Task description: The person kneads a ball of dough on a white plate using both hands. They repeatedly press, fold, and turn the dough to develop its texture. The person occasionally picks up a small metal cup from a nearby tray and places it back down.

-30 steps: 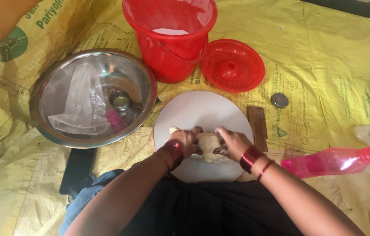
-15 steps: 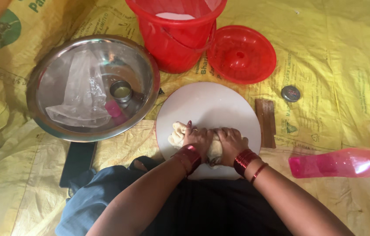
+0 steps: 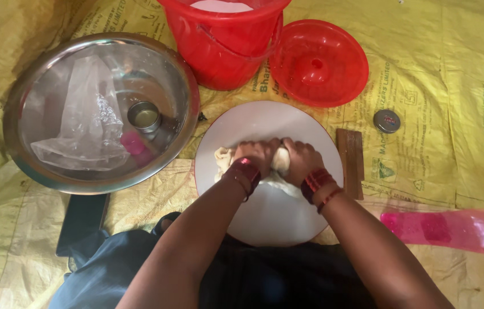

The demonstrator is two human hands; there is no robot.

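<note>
Shifted since the earlier frame: both hands sit higher on the round white board [image 3: 276, 217], nearer its middle, and the dough lump between them looks more bunched.

Yellow woven sheet [image 3: 453, 86]: floor covering under everything.
Steel basin [image 3: 53, 171]: left of the board; holds a crumpled clear plastic bag [image 3: 84, 126], a small steel cup [image 3: 144, 116] and a pink item [image 3: 135, 143].
Red bucket [image 3: 224, 51]: above the board, its red lid [image 3: 319, 62] lying just beside it to the right.
Pink plastic bottle [image 3: 453, 229]: lying on its side, lower right.
Wooden block [image 3: 350, 161]: touching the board's right edge.
Left hand [image 3: 256, 155] and right hand [image 3: 300, 160]: side by side, fingers curled down, pressing the dough [image 3: 281, 160].
Small round metal cap [image 3: 386, 121]: apart, on the sheet.
</note>
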